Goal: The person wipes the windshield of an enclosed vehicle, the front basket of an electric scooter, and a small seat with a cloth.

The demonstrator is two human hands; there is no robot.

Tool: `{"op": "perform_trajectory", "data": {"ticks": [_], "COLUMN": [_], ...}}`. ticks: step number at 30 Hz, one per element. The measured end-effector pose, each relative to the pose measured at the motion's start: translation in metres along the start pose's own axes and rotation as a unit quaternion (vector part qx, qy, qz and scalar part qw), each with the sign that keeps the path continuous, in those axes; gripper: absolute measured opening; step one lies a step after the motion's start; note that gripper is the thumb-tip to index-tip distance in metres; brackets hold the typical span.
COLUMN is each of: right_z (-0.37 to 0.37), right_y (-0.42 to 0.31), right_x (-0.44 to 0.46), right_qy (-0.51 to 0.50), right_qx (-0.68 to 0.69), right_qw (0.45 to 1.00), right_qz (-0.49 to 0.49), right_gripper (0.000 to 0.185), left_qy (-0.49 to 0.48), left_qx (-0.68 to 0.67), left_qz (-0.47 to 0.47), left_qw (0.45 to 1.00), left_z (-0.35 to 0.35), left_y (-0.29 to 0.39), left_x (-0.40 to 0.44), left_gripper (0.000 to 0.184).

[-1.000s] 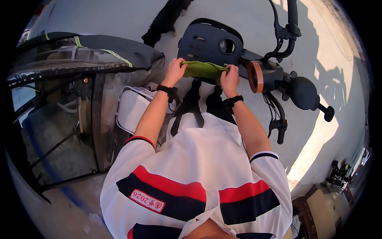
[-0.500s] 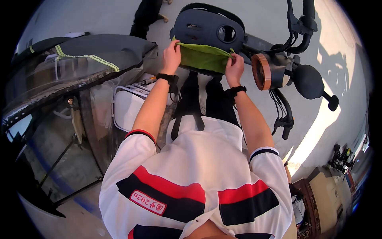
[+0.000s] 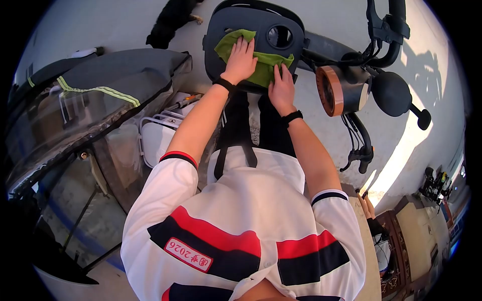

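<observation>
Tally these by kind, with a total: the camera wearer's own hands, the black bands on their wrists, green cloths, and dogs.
Hands: 2 (left hand, right hand)
Black wristbands: 2 (left wristband, right wristband)
Green cloth: 1
Black dog: 1
Total: 6

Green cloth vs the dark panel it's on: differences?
Color: the cloth is bright green, the panel dark gray.
Shape: the cloth is rumpled and limp; the panel looks stiff, with a round opening.
Size: the cloth looks smaller, covering only part of the panel.
Shared: each is mostly one color.
</observation>
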State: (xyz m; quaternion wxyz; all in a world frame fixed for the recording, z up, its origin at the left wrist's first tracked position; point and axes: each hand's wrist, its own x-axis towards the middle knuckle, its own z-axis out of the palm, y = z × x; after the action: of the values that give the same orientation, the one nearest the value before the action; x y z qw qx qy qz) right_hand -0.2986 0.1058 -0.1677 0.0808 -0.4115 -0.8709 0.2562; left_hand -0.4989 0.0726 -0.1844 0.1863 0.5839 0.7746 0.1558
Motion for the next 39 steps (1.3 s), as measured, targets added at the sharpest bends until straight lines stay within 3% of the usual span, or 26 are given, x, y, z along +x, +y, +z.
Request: {"op": "perform_trajectory", "data": {"ticks": [6, 15, 22, 25, 33, 39], "right_z": [0.001, -0.002, 0.001, 0.001, 0.0, 0.001], "right_y": [-0.005, -0.011, -0.012, -0.012, 0.003, 0.018], "right_x": [-0.001, 0.013, 0.006, 0.001, -0.011, -0.027], "right_qy": [-0.023, -0.054, -0.009, -0.005, -0.02, -0.001], "right_qx": [-0.049, -0.086, -0.053, -0.047, -0.032, 0.0], "right_qw": [0.999, 0.995, 0.998, 0.999, 0.999, 1.0], "right_qz": [-0.002, 0.013, -0.011, -0.011, -0.001, 0.011], "right_gripper": [0.066, 0.065, 0.063, 0.061, 0.047, 0.043], "left_qy": [-0.046, 0.013, 0.041, 0.007, 0.03, -0.042], "left_qx": [-0.065, 0.007, -0.056, -0.085, -0.1, -0.19], "left_qz": [0.076, -0.066, -0.097, -0.095, -0.047, -0.007], "left_qw": [0.994, 0.998, 0.993, 0.992, 0.993, 0.981], "left_z": [0.002, -0.018, -0.02, -0.02, -0.018, -0.005], "left_y": [0.017, -0.014, -0.023, -0.019, -0.009, 0.008], "left_x": [-0.01, -0.035, -0.053, -0.062, -0.068, -0.048], "left_gripper": [0.06, 0.068, 0.07, 0.069, 0.051, 0.04]}}
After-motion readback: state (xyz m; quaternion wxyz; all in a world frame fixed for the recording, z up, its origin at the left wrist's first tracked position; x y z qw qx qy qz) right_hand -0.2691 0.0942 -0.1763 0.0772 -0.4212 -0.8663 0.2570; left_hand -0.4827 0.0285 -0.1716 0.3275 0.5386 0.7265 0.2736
